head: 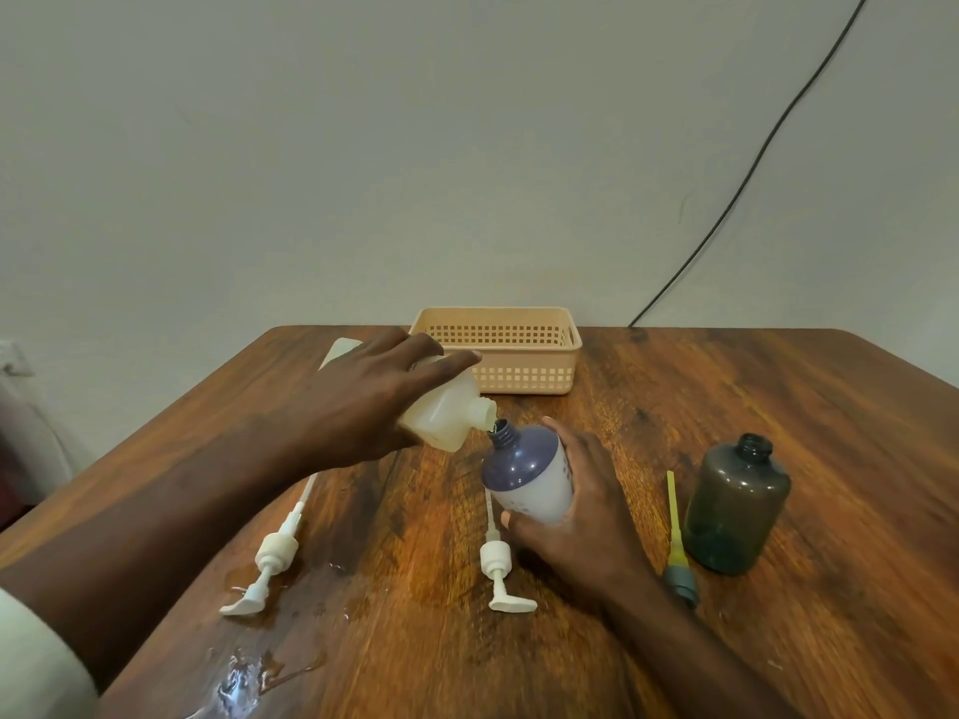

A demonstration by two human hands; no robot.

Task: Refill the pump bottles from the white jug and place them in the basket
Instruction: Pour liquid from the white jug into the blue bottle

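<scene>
At nine o'clock on the table (726,386), the left hand (358,402) grips the tilted jug (446,412), spout touching the purple bottle's (524,474) neck. Right hand (581,511) wraps that bottle, tilted, at centre. Pouring is in hand. Next, I judge: level the jug, fit the pump (501,568) at six o'clock. Basket (519,376) waits at twelve, grey bottle (737,511) at three.

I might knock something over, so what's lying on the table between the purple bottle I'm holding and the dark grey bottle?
In the head view, a yellow-stemmed pump lies between the purple bottle and the dark grey bottle.
</scene>
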